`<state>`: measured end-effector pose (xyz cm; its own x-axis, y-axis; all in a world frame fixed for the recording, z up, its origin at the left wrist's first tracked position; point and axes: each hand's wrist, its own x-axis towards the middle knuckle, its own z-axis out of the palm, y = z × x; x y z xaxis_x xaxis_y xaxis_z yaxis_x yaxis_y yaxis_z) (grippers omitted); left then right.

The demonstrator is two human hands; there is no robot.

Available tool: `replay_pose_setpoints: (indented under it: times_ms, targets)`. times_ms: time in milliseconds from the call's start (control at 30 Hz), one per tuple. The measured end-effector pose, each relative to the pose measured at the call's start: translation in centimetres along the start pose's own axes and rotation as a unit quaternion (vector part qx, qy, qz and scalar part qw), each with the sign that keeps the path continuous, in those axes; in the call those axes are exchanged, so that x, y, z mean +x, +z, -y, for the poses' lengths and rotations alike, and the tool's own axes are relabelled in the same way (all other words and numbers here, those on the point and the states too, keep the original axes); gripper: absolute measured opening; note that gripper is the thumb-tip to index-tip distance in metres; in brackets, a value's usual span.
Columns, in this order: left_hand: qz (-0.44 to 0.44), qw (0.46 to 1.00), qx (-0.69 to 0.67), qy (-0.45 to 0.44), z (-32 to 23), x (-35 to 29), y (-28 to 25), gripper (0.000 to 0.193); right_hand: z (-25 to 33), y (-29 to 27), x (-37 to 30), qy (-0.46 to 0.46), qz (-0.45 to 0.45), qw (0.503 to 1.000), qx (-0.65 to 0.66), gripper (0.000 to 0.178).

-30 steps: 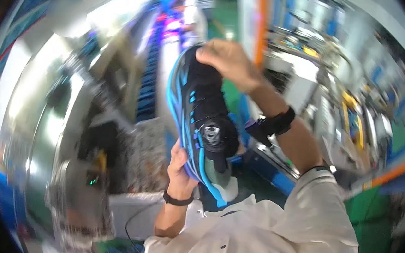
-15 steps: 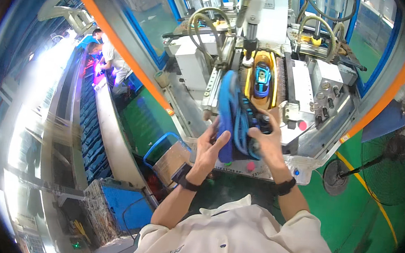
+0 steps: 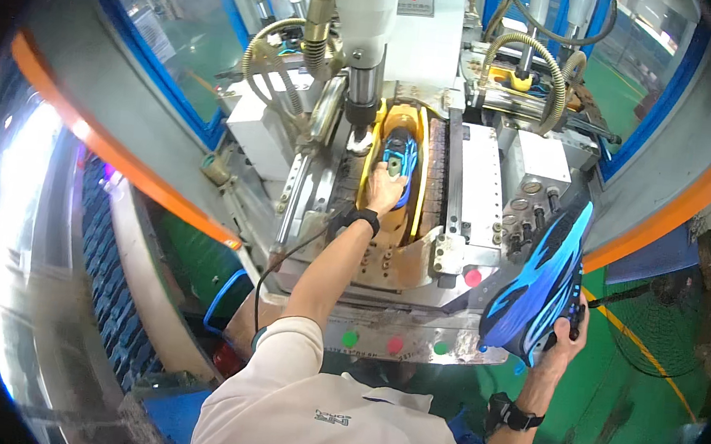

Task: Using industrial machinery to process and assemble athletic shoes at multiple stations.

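Observation:
My left hand (image 3: 385, 187) reaches into the machine, its fingers closed on the top of a blue shoe (image 3: 407, 163) that lies in a yellow-walled cradle (image 3: 420, 194). The hand covers part of that shoe's near end. Out to the right, my right hand (image 3: 567, 335) grips another shoe (image 3: 541, 281), black with blue and purple streaks. It is held tilted in front of the machine's right side, with my thumb on its lower end. The fingers behind it are partly hidden.
A metal press cylinder (image 3: 362, 96) hangs just left of the cradle. Gauges and knobs sit on the right-hand block (image 3: 538, 166). Coloured buttons line the front panel (image 3: 370, 344). An orange-edged frame (image 3: 135, 177) flanks the left; a black fan (image 3: 660, 312) stands at right.
The shoe that both hands held in front of the machine has gone right in my right hand. My left hand has let go of it and taken hold of the shoe in the cradle.

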<state>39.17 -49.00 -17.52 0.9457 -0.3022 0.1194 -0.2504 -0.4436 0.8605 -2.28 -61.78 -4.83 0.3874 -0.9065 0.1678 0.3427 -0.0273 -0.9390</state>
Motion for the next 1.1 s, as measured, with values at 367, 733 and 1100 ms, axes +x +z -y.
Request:
replay_pose_setpoints:
  times_ms: [367, 733, 1100]
  targets:
    - [0.038, 0.829, -0.470, -0.299, -2.5, -4.6, -8.9, 0.024, 1.3, 15.2, 17.5, -0.115, 0.103, 0.903, -0.402, 0.045]
    - [-0.038, 0.884, -0.366, -0.288, -4.6, -25.8, -29.6, 0.031, -17.5, 38.8, 15.7, -0.028, 0.324, 0.685, -0.652, 0.043]
    - [-0.402, 0.802, -0.367, -0.244, -1.0, -38.1, -32.9, 0.022, -23.6, 35.8, 8.5, -0.136, 0.213, 0.784, -0.567, 0.067]
